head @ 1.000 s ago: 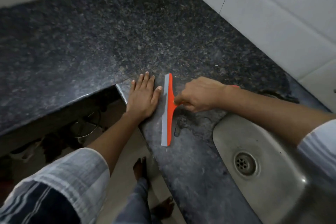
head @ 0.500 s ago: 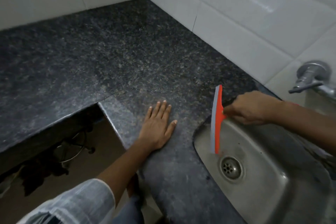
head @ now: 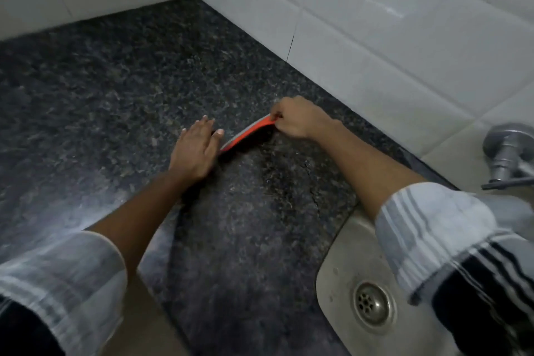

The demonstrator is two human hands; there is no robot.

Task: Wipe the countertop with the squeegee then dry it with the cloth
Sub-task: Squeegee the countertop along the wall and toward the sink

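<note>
Orange squeegee (head: 250,133), half a second ago over the sink (head: 341,277), is now gripped by the right hand (head: 297,118) at frame centre on the desk (head: 115,95). The left hand (head: 196,147) is laid flat, open, beside it; another stroke seems begun

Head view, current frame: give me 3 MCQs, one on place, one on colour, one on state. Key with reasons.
1. Where does the steel sink lie from the orange squeegee with the grey blade?
A. at the image's lower right
B. at its upper left
C. directly behind it, at the wall

2. What colour is the tiled wall?
A. blue
B. white
C. green

3. What is the left hand doing?
A. gripping the squeegee
B. holding a cloth
C. lying flat, fingers spread, on the dark speckled granite countertop

Key: 1 A, the sink and its drain fill the lower right corner. 2 B, the tiles behind the counter are plain white. 3 C, the palm is down on the stone, while the right hand pinches the squeegee's end.
</note>
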